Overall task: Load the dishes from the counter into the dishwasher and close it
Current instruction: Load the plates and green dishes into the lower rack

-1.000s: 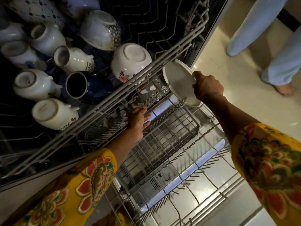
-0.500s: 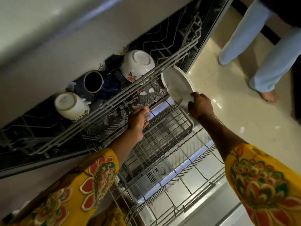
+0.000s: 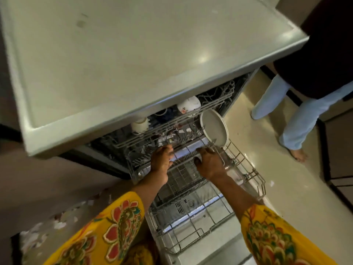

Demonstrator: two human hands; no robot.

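Observation:
The dishwasher stands open under the grey counter (image 3: 133, 54), with its lower rack (image 3: 246, 169) pulled out over the door. A white plate (image 3: 214, 129) stands on edge at the rack's back right, with no hand on it. My right hand (image 3: 210, 163) sits just below the plate, fingers curled over a rack wire. My left hand (image 3: 162, 159) grips the rack's wires beside it, to the left. The upper rack holds an upturned white bowl (image 3: 189, 106), a white mug (image 3: 140, 125) and a dark mug (image 3: 162, 112), mostly hidden under the counter.
The open dishwasher door (image 3: 191, 243) lies flat in front of me. A person in light trousers (image 3: 296, 115) stands barefoot on the tiled floor to the right. White scraps (image 3: 57, 224) lie at the lower left.
My right hand has let go of the plate, which now stands in the lower rack, and has dropped onto the rack wires. My view has risen, bringing the counter top into sight.

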